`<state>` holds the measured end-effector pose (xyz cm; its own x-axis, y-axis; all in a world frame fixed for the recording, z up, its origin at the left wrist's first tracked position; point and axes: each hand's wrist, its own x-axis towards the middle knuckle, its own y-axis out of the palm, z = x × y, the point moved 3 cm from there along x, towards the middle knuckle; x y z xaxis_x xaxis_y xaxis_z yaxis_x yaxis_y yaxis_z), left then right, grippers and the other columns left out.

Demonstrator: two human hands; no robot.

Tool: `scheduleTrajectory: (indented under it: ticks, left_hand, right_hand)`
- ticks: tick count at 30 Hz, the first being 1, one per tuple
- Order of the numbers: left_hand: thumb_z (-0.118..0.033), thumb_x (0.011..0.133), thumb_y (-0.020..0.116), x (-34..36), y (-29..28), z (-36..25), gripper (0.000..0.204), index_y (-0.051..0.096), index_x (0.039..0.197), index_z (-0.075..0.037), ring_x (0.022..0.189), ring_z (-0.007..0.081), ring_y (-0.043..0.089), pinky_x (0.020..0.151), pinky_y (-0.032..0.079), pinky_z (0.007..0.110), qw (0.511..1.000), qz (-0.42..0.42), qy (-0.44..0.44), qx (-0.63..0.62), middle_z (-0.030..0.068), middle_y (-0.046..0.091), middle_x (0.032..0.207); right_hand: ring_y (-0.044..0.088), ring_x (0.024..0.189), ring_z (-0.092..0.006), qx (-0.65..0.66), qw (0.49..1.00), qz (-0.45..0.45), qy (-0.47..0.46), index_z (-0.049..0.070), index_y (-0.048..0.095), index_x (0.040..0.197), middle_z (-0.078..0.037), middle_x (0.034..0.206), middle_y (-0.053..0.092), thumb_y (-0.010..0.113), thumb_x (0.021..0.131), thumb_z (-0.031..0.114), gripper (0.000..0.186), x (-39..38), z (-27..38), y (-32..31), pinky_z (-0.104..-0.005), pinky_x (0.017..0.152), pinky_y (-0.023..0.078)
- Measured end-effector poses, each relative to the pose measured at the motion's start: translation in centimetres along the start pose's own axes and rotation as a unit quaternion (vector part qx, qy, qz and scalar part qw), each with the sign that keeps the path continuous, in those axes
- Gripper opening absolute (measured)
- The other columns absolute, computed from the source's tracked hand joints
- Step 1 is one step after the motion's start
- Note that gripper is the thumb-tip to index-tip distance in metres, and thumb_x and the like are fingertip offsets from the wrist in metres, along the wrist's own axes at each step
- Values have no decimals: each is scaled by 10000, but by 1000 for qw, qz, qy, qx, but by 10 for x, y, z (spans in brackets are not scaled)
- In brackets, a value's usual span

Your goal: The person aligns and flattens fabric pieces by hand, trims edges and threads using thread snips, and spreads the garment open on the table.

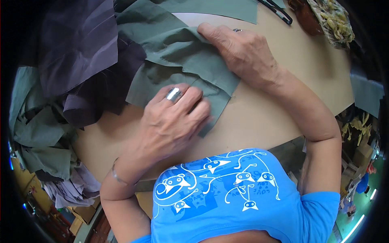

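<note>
1. The green cloth [182,52] lies toward the near edge of the worktop [259,121].
2. Left hand [172,117] curls, right hand [249,52] bends, both on it; whether they grip, I cannot tell.
3. Step seems arranging; next calls for smooth folds.

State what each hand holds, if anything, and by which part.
The right hand is at the upper right edge of the green cloth, the left hand on its lower part; whether either grips it cannot be told.
</note>
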<state>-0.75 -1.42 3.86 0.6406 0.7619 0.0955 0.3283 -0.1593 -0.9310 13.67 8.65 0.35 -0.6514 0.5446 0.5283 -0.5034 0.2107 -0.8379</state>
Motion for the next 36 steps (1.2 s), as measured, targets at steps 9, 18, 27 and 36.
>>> scheduleTrajectory:
  ticks: [9,18,27,36]
  left_hand:
    - [-11,653,676,9,24,3,303,634,935,-113,967,277,511,805,407,384,981,-148,-72,-101,48,538,955]
    - [-154,649,727,18,29,-11,157,680,799,-148,989,245,502,897,291,435,958,-162,-201,-124,5,551,914]
    - [-133,652,756,23,29,-13,148,687,782,-142,912,176,505,899,258,363,958,-168,-209,-99,-7,548,867]
    - [-121,653,753,24,30,-12,151,684,786,-140,922,174,510,913,249,368,958,-173,-203,-102,-11,553,865]
  right_hand:
    - [586,713,-217,263,963,30,43,15,591,889,-87,899,581,598,716,-85,200,-14,6,-48,-300,620,481]
    - [602,783,-253,355,915,148,123,-16,583,753,-104,912,589,625,680,-37,87,-39,10,-45,-336,667,492]
    - [601,782,-254,346,921,123,127,-17,585,738,-102,904,596,631,668,-20,83,-41,12,-44,-334,682,491]
    - [591,785,-224,352,918,130,129,-4,580,762,-97,909,595,639,643,-75,151,-42,10,-44,-296,670,485]
